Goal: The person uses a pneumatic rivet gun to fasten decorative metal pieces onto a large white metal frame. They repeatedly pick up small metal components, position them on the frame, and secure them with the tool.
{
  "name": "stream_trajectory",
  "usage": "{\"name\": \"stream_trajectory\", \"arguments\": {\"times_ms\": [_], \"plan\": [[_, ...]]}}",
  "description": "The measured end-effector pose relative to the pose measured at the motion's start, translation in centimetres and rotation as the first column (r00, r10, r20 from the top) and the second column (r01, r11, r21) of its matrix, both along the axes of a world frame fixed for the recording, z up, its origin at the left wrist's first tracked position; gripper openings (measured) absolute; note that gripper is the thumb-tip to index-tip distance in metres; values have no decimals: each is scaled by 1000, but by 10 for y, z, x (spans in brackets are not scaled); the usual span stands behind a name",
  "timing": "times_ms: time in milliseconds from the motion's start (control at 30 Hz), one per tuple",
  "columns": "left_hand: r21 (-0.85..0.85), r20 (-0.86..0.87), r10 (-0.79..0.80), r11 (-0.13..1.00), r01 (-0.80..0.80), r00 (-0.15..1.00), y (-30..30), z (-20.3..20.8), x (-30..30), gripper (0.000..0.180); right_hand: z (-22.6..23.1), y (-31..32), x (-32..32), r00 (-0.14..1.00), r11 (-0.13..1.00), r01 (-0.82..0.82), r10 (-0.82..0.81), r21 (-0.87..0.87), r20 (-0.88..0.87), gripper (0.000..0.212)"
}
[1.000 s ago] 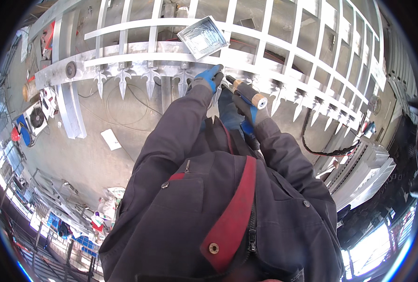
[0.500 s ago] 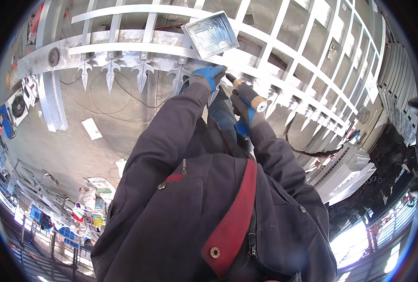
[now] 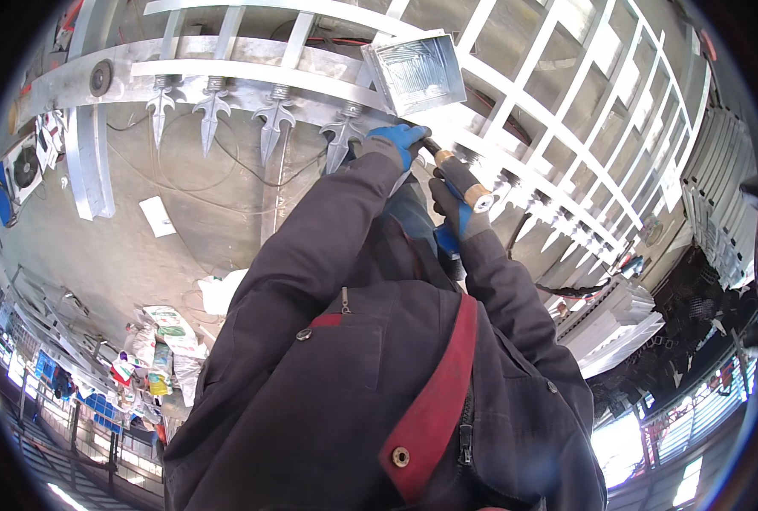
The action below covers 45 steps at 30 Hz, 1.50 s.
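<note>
My left hand (image 3: pixel 393 145), in a blue and grey glove, is closed at the lower rail of a silvery metal fence panel (image 3: pixel 251 77). A dark end pokes out by its fingertips; what they grip is hidden. To its right my right hand (image 3: pixel 454 207), gloved in dark grey and blue, is wrapped round a short cylindrical tool (image 3: pixel 464 181) with a dark middle and tan ends. The tool's narrow front points at my left fingers. Left of my hands, a spearhead finial (image 3: pixel 342 140) hangs from the rail. Above them sits a square metal box (image 3: pixel 457 83) with thin silvery rods inside.
More spear finials (image 3: pixel 274 126) line the rail on both sides. A round disc (image 3: pixel 100 77) lies on the support beam at left. Bags and packages (image 3: pixel 170 341) are piled at lower left. Metal profiles (image 3: pixel 622 328) are stacked at right. A thin cable (image 3: pixel 225 183) curls across the floor.
The view has shifted slightly, so the panel, box and finials appear farther right. Both hands keep nearly the same places at the rail, the right still holding the tool.
</note>
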<state>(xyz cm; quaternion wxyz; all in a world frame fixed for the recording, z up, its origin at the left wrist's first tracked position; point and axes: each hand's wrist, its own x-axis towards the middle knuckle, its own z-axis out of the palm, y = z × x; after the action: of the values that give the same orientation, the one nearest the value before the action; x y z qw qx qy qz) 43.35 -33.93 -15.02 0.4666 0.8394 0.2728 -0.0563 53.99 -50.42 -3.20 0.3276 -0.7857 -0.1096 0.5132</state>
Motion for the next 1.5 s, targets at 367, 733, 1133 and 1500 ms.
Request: {"name": "stream_trajectory", "arguments": {"times_ms": [367,733,1133,1500], "plan": [[-48,79,92,995,-89,993,-3,-2,-2,28,4,1,2,992,997,73,-76,-32,-104,36],[-109,96,106,990,-95,990,0,-3,-2,28,-2,-12,-3,940,967,254,-254,-33,-226,39],[-28,208,134,991,-131,969,-6,-9,-2,25,-2,-5,-5,987,992,120,-123,-41,-107,34],[26,146,84,996,-89,986,-4,-3,-2,26,9,10,-11,993,988,117,-117,-99,2,29]]}}
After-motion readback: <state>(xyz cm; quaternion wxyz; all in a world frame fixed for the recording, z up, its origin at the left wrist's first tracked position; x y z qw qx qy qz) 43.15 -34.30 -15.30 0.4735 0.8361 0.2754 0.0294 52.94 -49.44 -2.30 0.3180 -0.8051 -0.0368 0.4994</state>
